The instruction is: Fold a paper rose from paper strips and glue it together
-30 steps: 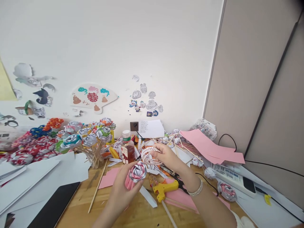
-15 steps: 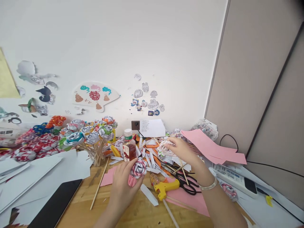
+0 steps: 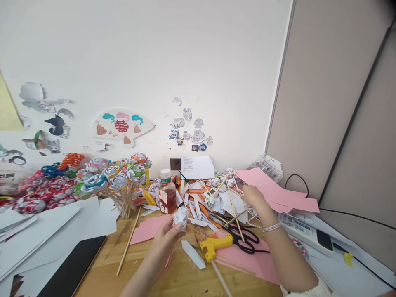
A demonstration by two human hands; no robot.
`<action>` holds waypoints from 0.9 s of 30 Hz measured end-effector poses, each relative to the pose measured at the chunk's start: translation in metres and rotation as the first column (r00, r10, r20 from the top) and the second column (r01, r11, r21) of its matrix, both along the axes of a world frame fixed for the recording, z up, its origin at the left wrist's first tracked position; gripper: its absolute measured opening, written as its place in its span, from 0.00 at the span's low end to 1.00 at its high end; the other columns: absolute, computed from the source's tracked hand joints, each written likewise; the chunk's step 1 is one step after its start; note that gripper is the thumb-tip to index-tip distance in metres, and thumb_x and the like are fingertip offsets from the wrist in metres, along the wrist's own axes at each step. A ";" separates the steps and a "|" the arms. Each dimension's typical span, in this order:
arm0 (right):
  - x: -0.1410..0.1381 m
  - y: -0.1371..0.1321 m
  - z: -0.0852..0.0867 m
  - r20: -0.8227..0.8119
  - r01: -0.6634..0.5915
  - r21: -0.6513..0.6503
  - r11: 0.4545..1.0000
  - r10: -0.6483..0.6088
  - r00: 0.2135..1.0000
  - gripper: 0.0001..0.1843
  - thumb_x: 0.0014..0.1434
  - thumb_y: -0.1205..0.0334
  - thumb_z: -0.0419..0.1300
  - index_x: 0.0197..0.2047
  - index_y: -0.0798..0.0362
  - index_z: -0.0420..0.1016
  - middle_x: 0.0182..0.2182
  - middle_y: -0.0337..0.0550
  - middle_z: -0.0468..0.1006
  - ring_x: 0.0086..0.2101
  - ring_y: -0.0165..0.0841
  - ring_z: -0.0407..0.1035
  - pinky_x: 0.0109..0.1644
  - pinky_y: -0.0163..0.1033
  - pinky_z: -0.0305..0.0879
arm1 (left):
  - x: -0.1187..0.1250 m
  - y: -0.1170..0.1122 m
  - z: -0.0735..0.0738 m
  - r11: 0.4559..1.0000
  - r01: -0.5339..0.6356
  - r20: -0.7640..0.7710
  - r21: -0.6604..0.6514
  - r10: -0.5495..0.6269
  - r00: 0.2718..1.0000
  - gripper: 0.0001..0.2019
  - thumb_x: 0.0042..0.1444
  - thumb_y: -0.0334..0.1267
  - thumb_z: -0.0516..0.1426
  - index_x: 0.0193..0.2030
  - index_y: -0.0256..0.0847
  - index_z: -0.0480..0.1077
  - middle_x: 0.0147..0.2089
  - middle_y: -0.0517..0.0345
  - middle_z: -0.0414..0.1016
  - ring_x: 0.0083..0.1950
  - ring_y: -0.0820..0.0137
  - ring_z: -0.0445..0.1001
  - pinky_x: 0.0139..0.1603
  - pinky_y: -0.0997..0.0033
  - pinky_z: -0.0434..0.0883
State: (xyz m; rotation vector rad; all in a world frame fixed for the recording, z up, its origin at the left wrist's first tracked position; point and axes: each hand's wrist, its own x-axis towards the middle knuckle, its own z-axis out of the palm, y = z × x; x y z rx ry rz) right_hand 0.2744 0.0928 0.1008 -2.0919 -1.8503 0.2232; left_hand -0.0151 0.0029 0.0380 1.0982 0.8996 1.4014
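A paper flower (image 3: 182,216) is held near the centre of the worktop between the curled fingers and thumb of the left hand (image 3: 169,232), with the bottle (image 3: 167,197) placed at its eleven o'clock and the yellow glue gun (image 3: 215,245) at its four o'clock. Between two and three o'clock of the flower, the right hand (image 3: 254,196) is bent palm-down above a pearl strand (image 3: 253,217); whether that strand is gripped cannot be told, its fingertips being partly hidden.

- Soft, bright light covers the wall (image 3: 222,53).
- Faint shadows lie beside the paper cutouts (image 3: 31,90).
- The upper right corner is dark.
- Edges look stretched.
- Print on the sheet (image 3: 202,167) is blurred.
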 end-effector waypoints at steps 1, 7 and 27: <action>-0.013 -0.006 -0.001 -0.034 -0.056 0.059 0.997 0.058 0.998 0.10 0.60 0.71 0.56 0.45 0.61 0.75 0.46 0.61 0.75 0.51 0.46 0.68 0.52 0.47 0.62 | 0.000 0.001 -0.003 1.000 0.003 -0.013 0.006 -0.003 1.000 0.26 0.43 0.53 0.65 0.44 0.37 0.74 0.41 0.47 0.79 0.37 0.63 0.75 0.40 0.65 0.69; -0.096 -0.058 -0.039 -0.587 -0.580 0.379 0.721 0.672 0.451 0.24 0.60 0.51 0.58 0.58 0.49 0.64 0.55 0.48 0.69 0.48 0.38 0.69 0.49 0.43 0.67 | 0.006 0.003 -0.010 0.996 0.046 -0.142 0.078 -0.035 0.989 0.25 0.38 0.50 0.68 0.42 0.40 0.73 0.41 0.50 0.78 0.40 0.60 0.75 0.39 0.64 0.71; -0.106 -0.071 -0.060 -0.866 -0.548 0.393 0.738 0.498 0.050 0.28 0.51 0.46 0.66 0.51 0.50 0.68 0.49 0.46 0.72 0.50 0.39 0.66 0.53 0.46 0.61 | 0.009 0.000 -0.006 0.986 -0.004 -0.222 0.165 0.041 0.974 0.25 0.39 0.46 0.68 0.44 0.41 0.69 0.44 0.47 0.77 0.45 0.57 0.75 0.41 0.64 0.71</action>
